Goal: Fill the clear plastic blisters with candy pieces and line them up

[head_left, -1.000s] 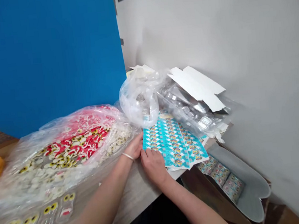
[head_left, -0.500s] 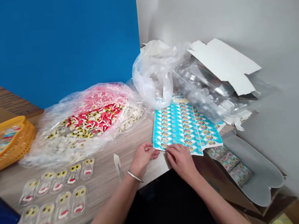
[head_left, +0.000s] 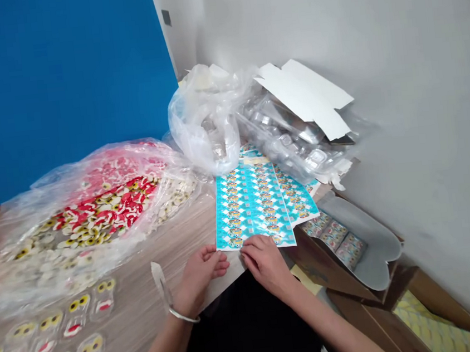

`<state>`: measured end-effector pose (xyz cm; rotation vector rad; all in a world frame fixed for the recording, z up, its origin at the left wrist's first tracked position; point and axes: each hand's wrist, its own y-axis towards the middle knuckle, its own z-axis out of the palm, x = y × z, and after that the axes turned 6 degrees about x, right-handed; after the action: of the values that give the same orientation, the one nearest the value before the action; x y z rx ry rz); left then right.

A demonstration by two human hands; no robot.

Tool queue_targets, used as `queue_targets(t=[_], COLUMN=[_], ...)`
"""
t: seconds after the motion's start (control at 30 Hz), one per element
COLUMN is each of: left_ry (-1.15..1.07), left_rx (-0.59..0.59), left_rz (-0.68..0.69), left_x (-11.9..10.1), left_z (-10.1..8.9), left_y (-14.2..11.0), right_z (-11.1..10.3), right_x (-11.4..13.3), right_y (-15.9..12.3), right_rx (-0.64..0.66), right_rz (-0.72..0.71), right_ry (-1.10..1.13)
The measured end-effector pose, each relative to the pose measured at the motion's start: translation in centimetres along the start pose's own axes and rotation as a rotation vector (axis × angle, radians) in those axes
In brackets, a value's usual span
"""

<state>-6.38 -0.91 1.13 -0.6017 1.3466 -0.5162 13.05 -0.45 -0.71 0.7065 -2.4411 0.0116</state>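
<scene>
A sheet printed with blue repeating cartoon patterns (head_left: 249,208) lies at the table's front edge, on top of similar sheets (head_left: 298,197). My right hand (head_left: 267,262) pinches its near edge between thumb and bent fingers. At its near left corner is my left hand (head_left: 201,277), wearing a silver bangle, with loosely bent fingers slightly apart and nothing visible in them. Beside the left wrist lies a pair of metal tweezers (head_left: 161,284). Clear plastic pieces with yellow eyes and red mouths (head_left: 79,313) stand in rows at the lower left.
A big clear bag of red, white and yellow pieces (head_left: 108,206) spreads across the left. Behind the sheets sit a crumpled plastic bag (head_left: 204,123), clear plastic packs (head_left: 285,137) and white card (head_left: 305,90). Cardboard boxes (head_left: 324,270) holding packed goods stand low on the right.
The view has turned right, so everything shifts left in it; the yellow basket is almost out of frame. Both hands stay at the sheet's near edge, with the left fingers slightly more apart.
</scene>
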Motion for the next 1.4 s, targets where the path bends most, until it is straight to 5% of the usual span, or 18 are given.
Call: queue_targets(t=[0.2,0.4,1.0,1.4], left_ry=[-0.016,-0.011,0.087,0.221], left_rx=[-0.039,0.052,0.062,0.06], left_rz=[-0.005,0.002,0.232,0.333], left_x=[0.2,1.1,2.9,3.5], left_z=[-0.1,0.0,1.5,1.1], left_y=[0.3,-0.8,-1.0,-1.0], right_z=[1.0,1.4,2.1,1.2], right_x=[1.7,3.1,1.5,1.8], right_y=[-0.6,0.4,0.9,1.2], right_rx=[-0.03,-0.105,-0.057,0.042], right_rz=[-0.006,0.046,0.043,0.033], right_ry=[0.009,0.194,0.573,0.525])
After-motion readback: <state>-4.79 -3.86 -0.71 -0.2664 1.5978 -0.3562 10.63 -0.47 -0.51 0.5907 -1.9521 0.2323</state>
